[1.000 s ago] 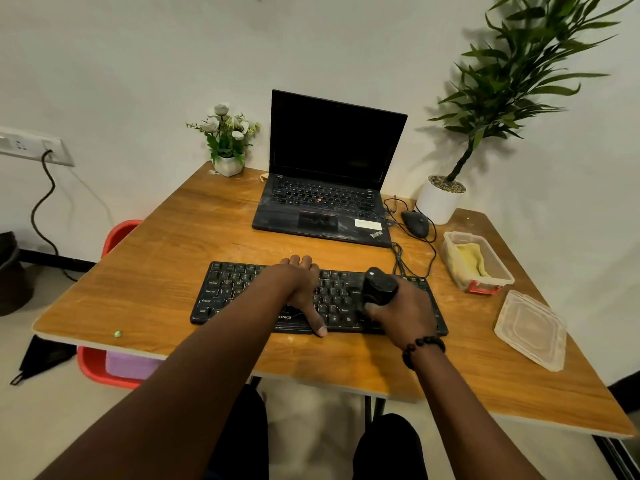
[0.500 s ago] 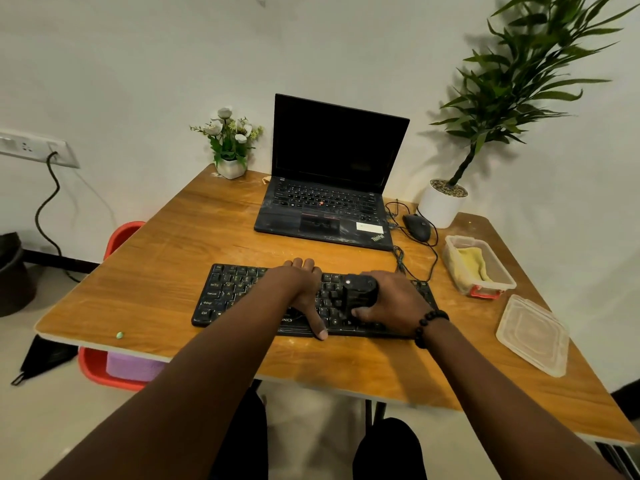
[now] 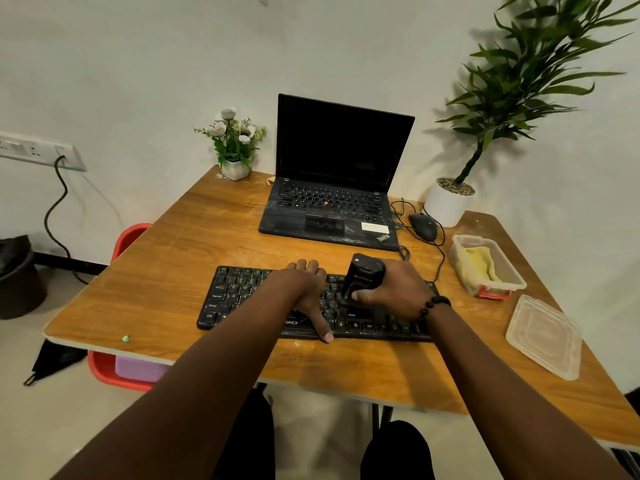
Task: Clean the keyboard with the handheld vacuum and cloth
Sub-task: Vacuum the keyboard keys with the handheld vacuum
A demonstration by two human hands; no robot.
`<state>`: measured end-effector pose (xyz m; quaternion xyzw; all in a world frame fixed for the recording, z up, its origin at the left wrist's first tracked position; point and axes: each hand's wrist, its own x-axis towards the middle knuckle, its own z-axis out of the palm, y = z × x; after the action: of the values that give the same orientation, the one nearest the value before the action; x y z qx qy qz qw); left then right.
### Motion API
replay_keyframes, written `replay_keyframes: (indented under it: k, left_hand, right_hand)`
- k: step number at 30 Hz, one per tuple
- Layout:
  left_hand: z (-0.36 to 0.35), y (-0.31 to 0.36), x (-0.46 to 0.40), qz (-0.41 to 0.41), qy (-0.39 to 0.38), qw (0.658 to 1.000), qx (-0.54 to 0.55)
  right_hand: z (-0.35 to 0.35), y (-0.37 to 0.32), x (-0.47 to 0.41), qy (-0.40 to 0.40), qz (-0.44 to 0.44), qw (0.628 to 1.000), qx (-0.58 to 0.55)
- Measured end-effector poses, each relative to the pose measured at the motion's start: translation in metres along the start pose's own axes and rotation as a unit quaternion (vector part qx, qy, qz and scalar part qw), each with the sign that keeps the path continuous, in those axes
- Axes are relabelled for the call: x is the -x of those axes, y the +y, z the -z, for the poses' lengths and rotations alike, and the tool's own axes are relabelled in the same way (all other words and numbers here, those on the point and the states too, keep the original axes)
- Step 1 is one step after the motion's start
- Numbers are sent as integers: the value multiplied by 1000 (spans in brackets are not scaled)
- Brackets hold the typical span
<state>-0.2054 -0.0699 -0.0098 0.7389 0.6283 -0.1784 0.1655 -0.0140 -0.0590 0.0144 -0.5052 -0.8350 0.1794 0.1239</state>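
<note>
A black keyboard (image 3: 235, 296) lies near the front of the wooden table (image 3: 194, 237). My left hand (image 3: 306, 289) rests flat on its middle keys, fingers spread, thumb at the front edge. My right hand (image 3: 398, 289) grips a small black handheld vacuum (image 3: 362, 275), held upright with its lower end on the keys right of centre. A yellow cloth (image 3: 481, 263) lies folded inside an open clear plastic box (image 3: 460, 265) to the right of the keyboard.
An open black laptop (image 3: 332, 202) stands behind the keyboard, a wired mouse (image 3: 423, 226) to its right. The box's lid (image 3: 543, 336) lies near the right edge. A white plant pot (image 3: 446, 204) and a small flower vase (image 3: 235, 168) stand at the back.
My right hand has slid the vacuum leftward along the keyboard and a little away from me. My left hand has stayed in place on the keys.
</note>
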Motion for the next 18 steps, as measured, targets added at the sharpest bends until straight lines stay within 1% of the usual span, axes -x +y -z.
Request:
replay_keyframes:
  k: [2, 5, 7, 9, 10, 11, 14, 15, 18]
  left_hand:
    - [1, 0, 1, -1, -3, 1000, 5]
    - [2, 1, 1, 0, -5, 1000, 1]
    - [1, 1, 0, 2, -7, 1000, -1]
    - [1, 1, 0, 3, -9, 1000, 0]
    - [2, 1, 0, 3, -12, 1000, 2]
    - [4, 2, 1, 3, -14, 1000, 3]
    - [5, 2, 1, 2, -11, 1000, 1]
    - [5, 1, 2, 3, -8, 1000, 3]
    - [1, -1, 1, 2, -4, 1000, 18]
  right_hand:
    - [-5, 2, 0, -18, 14, 999, 23]
    - [-3, 4, -7, 29, 4, 997, 70]
    - [1, 6, -8, 33, -14, 999, 25]
    - [-1, 3, -3, -4, -11, 1000, -15]
    - [-4, 2, 0, -19, -4, 1000, -13]
    - [-7, 1, 0, -16, -2, 1000, -1]
    - [-6, -4, -11, 37, -15, 997, 70]
    - [-4, -6, -15, 45, -17, 996, 78]
    - [-6, -8, -14, 12, -15, 1000, 17]
